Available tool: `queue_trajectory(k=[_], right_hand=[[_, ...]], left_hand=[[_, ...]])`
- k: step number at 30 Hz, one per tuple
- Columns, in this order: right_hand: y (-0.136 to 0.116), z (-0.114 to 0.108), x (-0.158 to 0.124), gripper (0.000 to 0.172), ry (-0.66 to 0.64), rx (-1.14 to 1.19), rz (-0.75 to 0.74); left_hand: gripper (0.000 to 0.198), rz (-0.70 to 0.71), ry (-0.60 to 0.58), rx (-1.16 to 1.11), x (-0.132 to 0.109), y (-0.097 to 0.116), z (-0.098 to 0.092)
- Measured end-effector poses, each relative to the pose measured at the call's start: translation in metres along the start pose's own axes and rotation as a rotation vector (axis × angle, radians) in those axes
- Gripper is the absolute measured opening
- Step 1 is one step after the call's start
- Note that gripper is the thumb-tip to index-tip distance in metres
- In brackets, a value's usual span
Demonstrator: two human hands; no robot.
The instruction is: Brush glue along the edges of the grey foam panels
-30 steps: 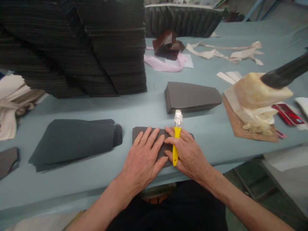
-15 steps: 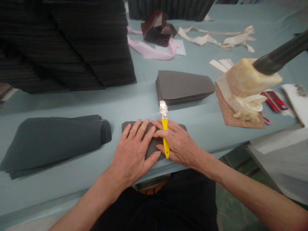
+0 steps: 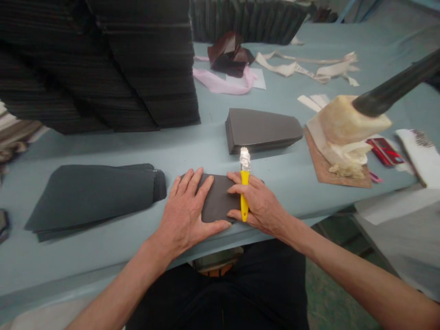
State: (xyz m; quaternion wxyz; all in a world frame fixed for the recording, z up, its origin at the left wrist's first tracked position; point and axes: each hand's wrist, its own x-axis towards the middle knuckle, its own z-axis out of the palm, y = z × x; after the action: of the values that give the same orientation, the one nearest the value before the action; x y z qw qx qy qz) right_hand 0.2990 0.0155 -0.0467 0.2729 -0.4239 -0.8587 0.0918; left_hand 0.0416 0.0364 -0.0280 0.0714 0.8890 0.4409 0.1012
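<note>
A dark grey sheet piece (image 3: 219, 197), like leather or card, lies flat near the table's front edge. My left hand (image 3: 184, 213) rests on its left part, fingers spread and thumb stretched along the near edge. On the right part lies my right hand (image 3: 263, 206), with a yellow-handled brush (image 3: 244, 192) held between its fingers. White paste coats the brush's bristles, which point away from me. Behind the hands stands a neat stack of tapered grey pieces (image 3: 264, 128). Left of my left hand is a pile of similar dark green-grey pieces (image 3: 99, 192).
Tall stacks of black sheets (image 3: 137, 68) rise at the back left. A whitish glue-crusted container (image 3: 354, 119) with a black handle leans on a brown board (image 3: 319, 160) at right. Beyond lie pink and cream strips (image 3: 223, 85) and a red box (image 3: 387, 151).
My left hand has shifted a little left and my right hand slightly right, so more of the grey piece shows between them. The camera view has shifted too.
</note>
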Motion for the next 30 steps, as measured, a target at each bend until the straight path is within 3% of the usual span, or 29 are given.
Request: queue_trajectory(k=[6,12,23,26,30], right_hand=[[0.004,-0.003,-0.006,0.044,-0.007,0.01,0.012],[0.005,-0.001,-0.017,0.041,0.034,0.02,0.004],[0.011,0.006,-0.021,0.033,0.048,-0.016,-0.017],[0.011,0.007,-0.021,0.033,0.051,-0.024,-0.02],[0.011,0.008,-0.021,0.035,0.066,-0.013,-0.017]], left_hand=[[0.109,-0.003,-0.023,-0.019,-0.001,-0.004,0.001],[0.1,-0.031,0.002,-0.082,-0.016,-0.014,0.003],[0.102,-0.034,0.044,-0.161,-0.02,-0.013,0.006],[0.095,-0.015,0.101,-0.138,-0.024,-0.01,0.003],[0.069,-0.053,0.219,-0.078,-0.046,-0.019,-0.015]])
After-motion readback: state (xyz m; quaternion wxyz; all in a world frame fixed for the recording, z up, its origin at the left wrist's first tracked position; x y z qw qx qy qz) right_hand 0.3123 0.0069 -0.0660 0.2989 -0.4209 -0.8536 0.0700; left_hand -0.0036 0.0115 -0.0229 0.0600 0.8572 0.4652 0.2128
